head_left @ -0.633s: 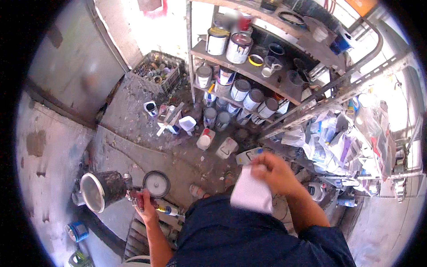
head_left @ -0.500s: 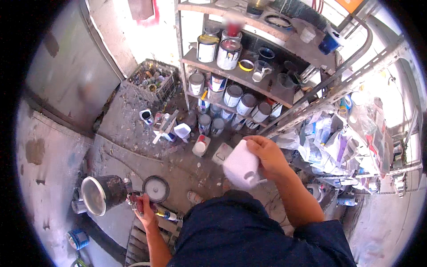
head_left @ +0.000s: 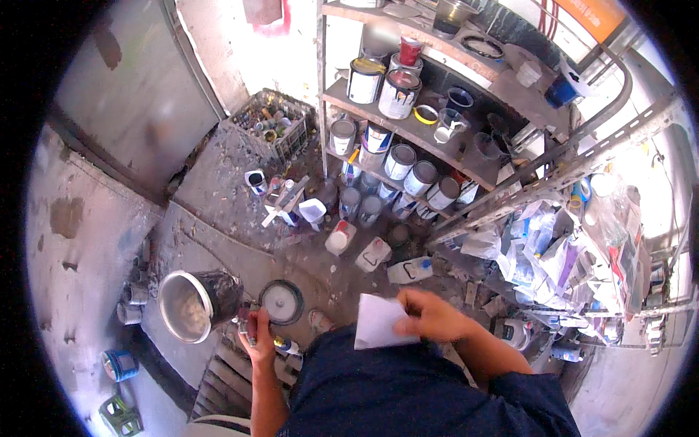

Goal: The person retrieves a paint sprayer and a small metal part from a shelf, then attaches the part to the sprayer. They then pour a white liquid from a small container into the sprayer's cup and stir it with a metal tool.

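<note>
My left hand [head_left: 256, 336] is wrapped around a spray gun [head_left: 248, 326], mostly hidden by the fingers. A dark cup [head_left: 222, 285] with a pale rim joins it on the left. The cup is tilted, its open mouth facing me, with something cream-coloured inside. In my right hand [head_left: 435, 315] is a white plastic jug [head_left: 378, 320] in front of my dark shirt. Its flat, square side shows; the fingers cover its right part. Between the hands, a round dark-rimmed lid or pan [head_left: 282, 302] with a pale middle lies beyond my left hand.
A metal shelf [head_left: 378, 109] full of paint cans stands ahead. Jugs [head_left: 373, 253] and cans stand on the floor before it. A crate [head_left: 280, 138] of bits sits at the far left. Plastic-wrapped items [head_left: 561, 240] pile up at right. A blue bucket [head_left: 120, 365] is at left.
The white jug has come down toward my body and turned, now showing a flat side. The spray gun's cup has tipped so its inside shows more. The whole view has shifted slightly.
</note>
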A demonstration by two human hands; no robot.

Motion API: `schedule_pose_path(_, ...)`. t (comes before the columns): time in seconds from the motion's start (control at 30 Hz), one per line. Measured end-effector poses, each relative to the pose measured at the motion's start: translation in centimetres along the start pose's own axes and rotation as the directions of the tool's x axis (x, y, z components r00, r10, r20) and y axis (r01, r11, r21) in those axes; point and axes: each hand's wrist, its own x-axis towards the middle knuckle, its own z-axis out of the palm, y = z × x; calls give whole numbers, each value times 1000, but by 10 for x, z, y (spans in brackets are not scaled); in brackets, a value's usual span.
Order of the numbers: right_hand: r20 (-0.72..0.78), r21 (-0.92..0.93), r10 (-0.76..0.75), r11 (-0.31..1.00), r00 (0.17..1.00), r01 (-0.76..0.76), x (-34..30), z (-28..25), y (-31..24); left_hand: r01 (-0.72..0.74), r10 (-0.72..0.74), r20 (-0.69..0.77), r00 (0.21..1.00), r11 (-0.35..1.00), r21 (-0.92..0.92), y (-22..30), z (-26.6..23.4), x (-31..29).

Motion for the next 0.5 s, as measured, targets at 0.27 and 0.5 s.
schedule_pose_path(0.27, 201, -109, 54, 994, 978, -33, -24, 21, -29, -102, 102, 4, 995, 993, 65, 9, 2, -4)
schedule_pose_path(0.5, 24, 284, 341, 899, 940, -333, -6, 30, 4, -8, 8, 12, 1000, 998, 56, -13, -13, 2)
